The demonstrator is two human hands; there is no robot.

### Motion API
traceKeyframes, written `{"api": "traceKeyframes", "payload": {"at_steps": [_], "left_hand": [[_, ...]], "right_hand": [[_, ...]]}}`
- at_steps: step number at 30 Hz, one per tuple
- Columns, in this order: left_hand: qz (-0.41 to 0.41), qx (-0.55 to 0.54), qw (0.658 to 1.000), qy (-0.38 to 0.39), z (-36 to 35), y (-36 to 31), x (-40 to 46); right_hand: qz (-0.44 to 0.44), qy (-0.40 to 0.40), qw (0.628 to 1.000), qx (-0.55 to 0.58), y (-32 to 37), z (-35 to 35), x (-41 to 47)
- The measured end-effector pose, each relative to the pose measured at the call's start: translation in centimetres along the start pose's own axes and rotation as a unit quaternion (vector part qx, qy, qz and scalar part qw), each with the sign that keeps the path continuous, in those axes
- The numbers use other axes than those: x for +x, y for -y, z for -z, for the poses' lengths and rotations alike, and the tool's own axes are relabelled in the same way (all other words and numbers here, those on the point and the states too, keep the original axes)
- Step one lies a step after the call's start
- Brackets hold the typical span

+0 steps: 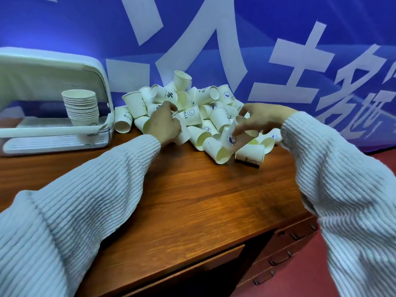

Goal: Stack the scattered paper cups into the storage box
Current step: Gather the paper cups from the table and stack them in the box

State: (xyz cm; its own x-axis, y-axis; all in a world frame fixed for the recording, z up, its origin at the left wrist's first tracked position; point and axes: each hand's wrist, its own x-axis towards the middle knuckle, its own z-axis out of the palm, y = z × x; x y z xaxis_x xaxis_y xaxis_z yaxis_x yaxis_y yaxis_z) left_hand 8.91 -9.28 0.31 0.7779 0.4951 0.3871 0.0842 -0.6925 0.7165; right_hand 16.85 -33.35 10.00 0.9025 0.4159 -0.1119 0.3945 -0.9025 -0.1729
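We log the picking step: both hands are in the loose heap of white paper cups (199,116) on the brown wooden tabletop (192,200), at its far edge against the blue banner with large white characters (278,50).

Left hand (164,125): fingers curled into the heap, the grip apparently closing on a white paper cup printed "HELLO" (191,116). We cannot tell whether that cup is fully held or only touched.

Right hand (260,118): thumb and fingers pinch the white paper cup with a blue round logo (232,139), which is tilted, rim towards the tabletop.

The white plastic storage box with a raised lid (53,99) stands at the left of the tabletop, just beside the heap. A nested stack of white paper cups (82,112) already stands upright in it, more than 10 rims showing. We judge the task partly done; most cups remain loose.

Next move, as we judge it: nest the 2 cups mouth to base, which calls for turning them the same way, then carry them left onto the stack.

In the way: neighbouring cups lean on the chosen ones and may roll off the tabletop when pulled. A small dark flat object (247,165) lies under a cup at the heap's near edge; we cannot identify it. The raised lid overhangs the stack, so approach looks tight from above.
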Motion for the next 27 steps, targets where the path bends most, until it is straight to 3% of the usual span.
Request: {"api": "traceKeyframes", "payload": {"at_steps": [9,15,21,24,27], "left_hand": [[-0.052,0.006,0.984,-0.173,10.1,2.8,1.5],[-0.027,0.006,0.967,-0.253,18.1,6.7,1.2],[0.002,0.026,0.944,-0.329,23.5,10.2,0.4],[0.02,0.022,0.938,-0.347,24.9,11.8,0.2],[0.022,0.021,0.935,-0.354,25.8,13.0,0.1]], "right_hand": [[0.152,-0.109,0.964,0.187,9.8,-2.3,2.7],[0.23,-0.132,0.931,0.252,19.8,-3.2,4.6],[0.314,-0.179,0.894,0.264,28.3,-3.3,5.4],[0.347,-0.21,0.889,0.213,31.3,-3.6,6.1],[0.367,-0.189,0.903,0.118,33.5,-4.0,7.1]]}}
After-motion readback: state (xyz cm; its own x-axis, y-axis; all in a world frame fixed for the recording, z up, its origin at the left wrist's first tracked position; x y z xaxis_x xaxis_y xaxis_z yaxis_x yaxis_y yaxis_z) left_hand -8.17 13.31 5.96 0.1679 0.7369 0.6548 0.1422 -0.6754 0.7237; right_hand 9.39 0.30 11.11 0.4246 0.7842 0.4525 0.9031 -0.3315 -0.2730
